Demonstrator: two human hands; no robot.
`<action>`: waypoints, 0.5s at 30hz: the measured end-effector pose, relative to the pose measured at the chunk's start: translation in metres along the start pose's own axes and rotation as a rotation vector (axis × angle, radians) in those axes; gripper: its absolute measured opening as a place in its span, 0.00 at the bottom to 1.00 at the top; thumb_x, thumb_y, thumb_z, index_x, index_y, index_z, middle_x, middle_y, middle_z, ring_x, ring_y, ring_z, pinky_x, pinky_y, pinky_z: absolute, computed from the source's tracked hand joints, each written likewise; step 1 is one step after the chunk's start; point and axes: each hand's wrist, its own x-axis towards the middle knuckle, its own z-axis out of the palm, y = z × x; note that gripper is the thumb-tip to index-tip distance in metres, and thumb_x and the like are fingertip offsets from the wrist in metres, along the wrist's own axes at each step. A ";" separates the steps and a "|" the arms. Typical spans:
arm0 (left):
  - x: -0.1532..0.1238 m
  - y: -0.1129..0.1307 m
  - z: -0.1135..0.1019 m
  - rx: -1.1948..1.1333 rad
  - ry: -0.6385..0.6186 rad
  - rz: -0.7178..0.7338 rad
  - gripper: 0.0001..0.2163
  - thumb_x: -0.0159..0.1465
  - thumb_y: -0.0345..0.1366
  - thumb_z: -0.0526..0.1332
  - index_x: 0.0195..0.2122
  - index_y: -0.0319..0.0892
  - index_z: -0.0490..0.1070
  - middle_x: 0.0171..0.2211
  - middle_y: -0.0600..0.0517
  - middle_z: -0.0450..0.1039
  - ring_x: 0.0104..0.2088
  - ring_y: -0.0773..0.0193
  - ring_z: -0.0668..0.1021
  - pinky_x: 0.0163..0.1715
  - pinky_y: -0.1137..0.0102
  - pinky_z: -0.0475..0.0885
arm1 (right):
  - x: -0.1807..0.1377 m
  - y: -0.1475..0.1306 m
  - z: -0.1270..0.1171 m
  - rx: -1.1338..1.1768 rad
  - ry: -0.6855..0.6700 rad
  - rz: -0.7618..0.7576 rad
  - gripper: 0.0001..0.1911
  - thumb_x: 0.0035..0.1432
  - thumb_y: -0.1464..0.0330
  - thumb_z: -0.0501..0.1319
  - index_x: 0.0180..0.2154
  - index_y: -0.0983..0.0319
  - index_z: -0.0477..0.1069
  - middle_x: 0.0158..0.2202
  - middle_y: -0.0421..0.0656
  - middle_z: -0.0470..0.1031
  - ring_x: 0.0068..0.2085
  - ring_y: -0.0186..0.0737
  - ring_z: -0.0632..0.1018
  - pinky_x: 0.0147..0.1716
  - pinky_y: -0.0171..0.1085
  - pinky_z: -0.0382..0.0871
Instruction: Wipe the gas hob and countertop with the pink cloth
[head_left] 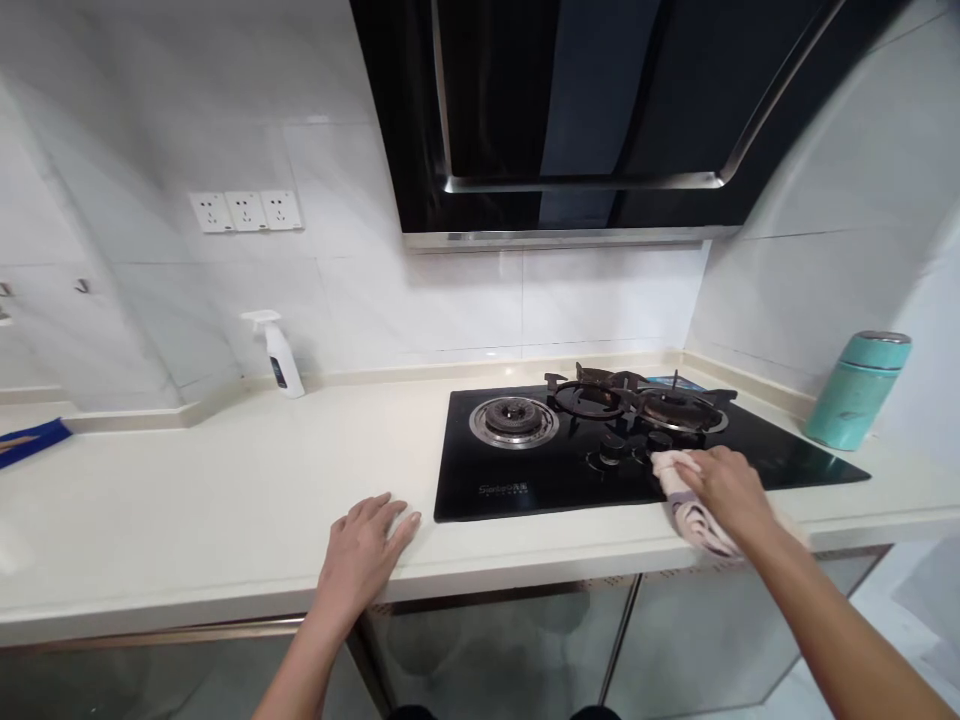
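A: Taking the view as a clock face, is there any writing on the hob [559, 475]?

B: Yes, pale lettering at 6 o'clock, near its front edge. It begins with a capital S and ends in smaller characters, too blurred for me to spell the brand.

A: And the spray bottle [281, 362] at 9 o'clock?

B: White, with a dark label whose print is too small to read. It stands upright by the wall [360, 320], below three sockets [246, 212] at 10 o'clock.

A: Where's the cloth [697, 518]?

B: At 4 o'clock, across the hob's front edge, its lower folds over the surface [225, 500]. It's pale pink with darker curling lines. The right hand [726, 487] grips its bunched upper end, fingers pressed together, just beside a knob [660, 441]. I can't tell whether they touch.

A: The left hand [364, 548]?

B: At 7 o'clock, palm down on the surface, fingers slightly spread and thumb apart, near the hob's front corner.

A: What else is around?

B: A turquoise flask [859, 390] at 3 o'clock, with a dark mark on its side, and a black hood [585, 110] toward 1 o'clock.
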 end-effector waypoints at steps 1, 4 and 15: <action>0.000 0.000 0.000 -0.005 0.003 -0.001 0.20 0.72 0.51 0.54 0.54 0.49 0.79 0.62 0.46 0.75 0.64 0.47 0.72 0.61 0.51 0.67 | 0.004 0.015 0.001 -0.026 -0.004 0.041 0.19 0.69 0.57 0.54 0.47 0.59 0.79 0.41 0.52 0.74 0.41 0.51 0.71 0.38 0.42 0.60; 0.001 -0.001 0.000 -0.015 0.023 -0.001 0.19 0.71 0.51 0.54 0.52 0.50 0.80 0.60 0.48 0.76 0.63 0.47 0.73 0.60 0.51 0.68 | 0.010 0.059 0.003 -0.070 -0.028 0.138 0.20 0.70 0.56 0.54 0.49 0.59 0.79 0.44 0.56 0.74 0.43 0.55 0.71 0.38 0.46 0.58; 0.003 -0.003 0.001 -0.005 0.034 -0.003 0.20 0.71 0.53 0.53 0.51 0.51 0.81 0.59 0.48 0.77 0.62 0.49 0.74 0.58 0.53 0.70 | 0.022 0.147 0.018 0.025 0.070 0.886 0.28 0.67 0.57 0.52 0.55 0.66 0.78 0.54 0.77 0.68 0.61 0.71 0.67 0.44 0.64 0.52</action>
